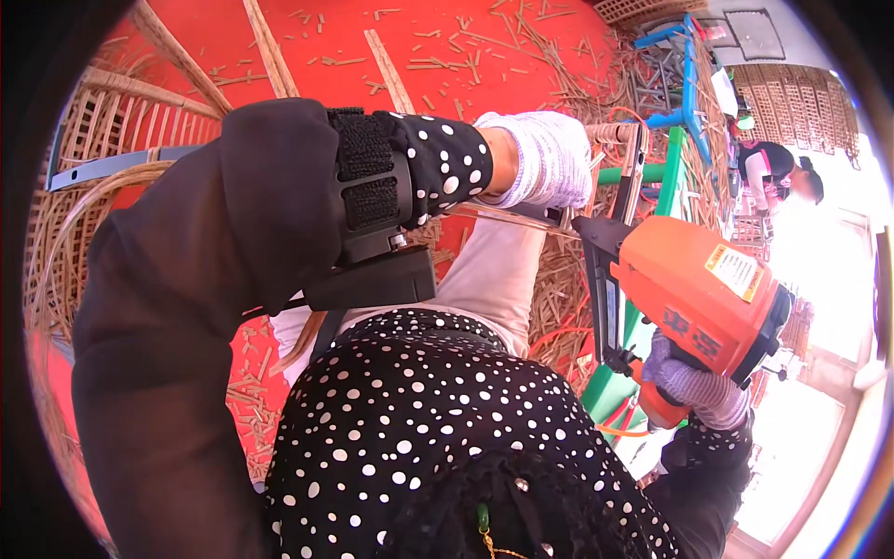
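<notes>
My right hand (697, 384), in a lilac knitted glove, is wrapped around the handle of an orange nail gun (684, 284). The gun's dark nose points up and left, close beside a light-brown wooden frame (632, 168) with narrow bars. In a matching white-and-lilac glove, my left hand (548, 160) is closed at the near left part of that frame. Its fingertips are hidden from view. The gun's nose is near the frame's lower corner; whether they touch I cannot tell.
A green stand (610, 387) lies beneath the gun, with orange hoses running by it. Wood offcuts litter the red floor (335, 37). Woven rattan work (102, 121) is at the left. At the right are a blue frame (691, 79) and another person (768, 172).
</notes>
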